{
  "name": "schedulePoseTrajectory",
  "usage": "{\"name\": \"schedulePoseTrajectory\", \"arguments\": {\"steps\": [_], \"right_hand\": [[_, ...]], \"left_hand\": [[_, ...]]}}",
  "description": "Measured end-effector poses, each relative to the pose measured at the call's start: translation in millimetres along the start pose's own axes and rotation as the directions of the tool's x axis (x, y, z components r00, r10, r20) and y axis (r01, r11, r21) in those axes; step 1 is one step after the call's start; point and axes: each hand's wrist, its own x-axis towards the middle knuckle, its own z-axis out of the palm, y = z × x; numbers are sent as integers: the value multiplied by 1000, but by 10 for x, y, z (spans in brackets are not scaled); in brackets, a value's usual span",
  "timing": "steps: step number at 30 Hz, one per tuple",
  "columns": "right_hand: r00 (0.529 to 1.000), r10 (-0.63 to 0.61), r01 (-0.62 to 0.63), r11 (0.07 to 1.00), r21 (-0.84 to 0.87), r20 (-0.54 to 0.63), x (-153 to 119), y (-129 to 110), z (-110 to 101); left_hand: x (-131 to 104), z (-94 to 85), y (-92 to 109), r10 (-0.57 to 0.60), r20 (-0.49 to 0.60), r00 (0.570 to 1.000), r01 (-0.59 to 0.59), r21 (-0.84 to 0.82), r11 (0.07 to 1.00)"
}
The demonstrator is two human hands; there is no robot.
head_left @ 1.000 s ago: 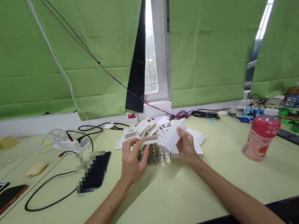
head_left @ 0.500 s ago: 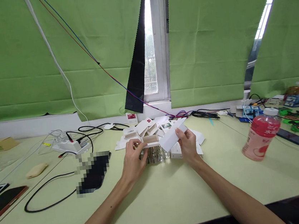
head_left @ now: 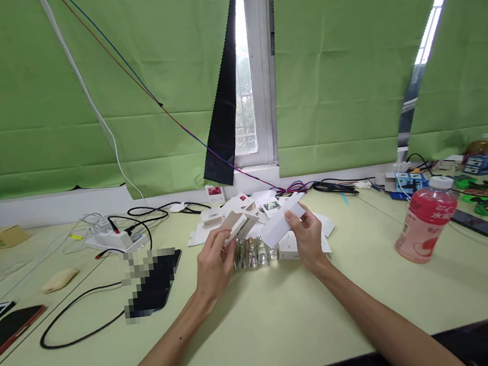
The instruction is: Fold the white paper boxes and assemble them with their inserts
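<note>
Between the thumb and fingers of my left hand (head_left: 216,261) is a small open white box (head_left: 241,228), tilted up toward the right. My right hand (head_left: 306,232) grips a folded white paper piece (head_left: 279,226), its left end pointing down. Below and between the hands, several small clear glass bottles (head_left: 254,252) stand in a row on the table. A flat white box (head_left: 289,247) lies beside them, partly behind my right hand. Behind sits a pile of white boxes and papers (head_left: 213,216).
A pink drink bottle (head_left: 427,221) stands on the right, near a dark phone (head_left: 480,223). At left lie a black device (head_left: 156,284) with a cable, a power strip (head_left: 116,238) and a red-edged phone (head_left: 9,330). Green curtains (head_left: 346,77) hang behind.
The box in my left hand has turned from lying level to tilted, and more of the bottles shows beneath it. My right hand has barely moved with the paper.
</note>
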Motion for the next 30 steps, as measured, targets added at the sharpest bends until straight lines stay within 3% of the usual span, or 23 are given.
{"name": "schedulePoseTrajectory", "arguments": {"steps": [8,19,26,30], "right_hand": [[999,-49,48,997,-67,-17,-31,-6,5],[998,-57,59,994,-97,22,-43,-5,0],[996,-60,66,995,-76,68,-52,15,-9],[995,-62,69,994,-79,79,-57,14,0]], "left_hand": [[-1,10,50,-39,59,997,42,-42,998],[10,10,168,-251,110,962,270,-238,933],[-6,21,142,-482,175,859,512,-345,787],[-4,22,126,-567,187,802,592,-364,719]]}}
